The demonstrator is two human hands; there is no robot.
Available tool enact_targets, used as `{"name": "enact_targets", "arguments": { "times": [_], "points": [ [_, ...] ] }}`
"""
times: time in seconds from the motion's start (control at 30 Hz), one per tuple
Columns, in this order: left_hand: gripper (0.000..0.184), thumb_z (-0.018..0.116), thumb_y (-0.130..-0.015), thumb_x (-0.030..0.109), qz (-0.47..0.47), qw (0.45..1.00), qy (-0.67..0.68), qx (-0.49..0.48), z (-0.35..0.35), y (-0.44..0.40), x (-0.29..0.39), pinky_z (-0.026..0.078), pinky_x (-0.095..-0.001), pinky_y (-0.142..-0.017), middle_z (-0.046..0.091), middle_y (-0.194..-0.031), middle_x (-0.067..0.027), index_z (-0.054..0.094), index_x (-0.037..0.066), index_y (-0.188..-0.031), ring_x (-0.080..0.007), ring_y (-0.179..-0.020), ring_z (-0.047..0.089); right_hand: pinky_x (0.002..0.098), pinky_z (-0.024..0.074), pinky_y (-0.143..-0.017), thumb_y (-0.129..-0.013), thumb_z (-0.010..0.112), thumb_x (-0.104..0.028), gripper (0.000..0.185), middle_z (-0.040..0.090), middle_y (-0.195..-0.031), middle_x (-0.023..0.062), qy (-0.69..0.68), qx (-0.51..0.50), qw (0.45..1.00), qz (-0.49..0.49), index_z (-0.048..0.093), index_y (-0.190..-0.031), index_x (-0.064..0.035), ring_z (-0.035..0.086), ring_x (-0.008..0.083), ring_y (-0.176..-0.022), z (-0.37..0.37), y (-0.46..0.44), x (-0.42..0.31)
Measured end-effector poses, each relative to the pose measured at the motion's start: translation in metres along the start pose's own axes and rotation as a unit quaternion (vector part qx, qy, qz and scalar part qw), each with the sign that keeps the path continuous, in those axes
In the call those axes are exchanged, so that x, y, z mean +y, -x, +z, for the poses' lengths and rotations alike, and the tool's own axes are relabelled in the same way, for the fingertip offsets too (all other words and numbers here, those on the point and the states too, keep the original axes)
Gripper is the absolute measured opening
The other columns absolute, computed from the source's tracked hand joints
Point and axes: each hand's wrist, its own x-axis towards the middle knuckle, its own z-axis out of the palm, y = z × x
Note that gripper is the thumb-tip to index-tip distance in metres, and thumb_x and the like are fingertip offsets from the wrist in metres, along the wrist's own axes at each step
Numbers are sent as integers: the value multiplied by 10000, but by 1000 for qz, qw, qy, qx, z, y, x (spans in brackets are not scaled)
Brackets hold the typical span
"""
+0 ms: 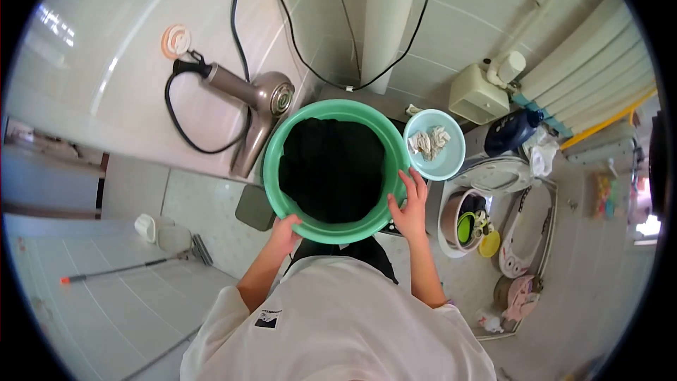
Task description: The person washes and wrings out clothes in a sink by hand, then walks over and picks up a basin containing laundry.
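A round green plastic basin (338,233) is in front of my body, with dark cloth (331,169) bunched inside it. My left hand (285,233) grips the near left of its rim, thumb on top and the other fingers mostly hidden beneath. On the right side, my right hand (411,203) holds the rim with thumb and fingers spread along it. Just beyond that hand stands a small pale blue basin (459,148) containing a crumpled whitish cloth (431,142).
A hair dryer (240,88) with a looping black cord hangs on the left wall. To the right are a dark blue bottle (511,132), a toilet seat (497,173) and a pinkish tub (451,226) holding small items. A squeegee (201,250) leans at left.
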Motion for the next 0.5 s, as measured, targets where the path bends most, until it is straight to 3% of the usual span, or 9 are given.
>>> {"name": "enact_targets", "arguments": {
  "times": [0.03,0.13,0.17,0.27,0.5],
  "points": [
    [397,588,-789,39,20,1000,13,15,7,16,-8,546,-397,-675,573,-961,-60,521,89,-1176,-222,-857,628,494,351,-1139,-829,720,-75,604,422,-1489,200,-20,-10,1000,-1,528,-1401,-79,388,413,-1385,-4,2,5],
    [426,581,-788,43,27,999,18,41,-4,41,-42,540,-384,-653,579,-980,-56,519,77,-1208,-216,-847,628,475,367,-1132,-833,709,-53,642,428,-1473,221,-101,-37,994,6,480,-1433,-61,408,409,-1373,-11,7,32],
    [443,592,-778,61,33,998,10,47,-8,50,-53,538,-377,-643,588,-973,-55,524,74,-1215,-216,-839,629,440,364,-1142,-845,688,-43,723,423,-1495,225,-147,-74,985,51,387,-1503,-37,422,375,-1389,-12,9,40],
    [463,607,-757,71,34,994,8,100,-13,80,-79,538,-371,-642,601,-960,-60,530,75,-1214,-213,-830,633,413,344,-1157,-848,671,-31,792,412,-1528,212,-290,-140,941,104,305,-1552,-20,420,329,-1409,1,19,71],
    [449,613,-747,88,79,976,1,205,-29,151,-93,536,-352,-668,633,-997,-78,560,60,-1192,-219,-836,645,387,358,-1136,-804,623,-7,837,442,-1479,199,-336,-282,893,102,254,-1555,-6,452,297,-1370,29,36,56]
  ]
}}
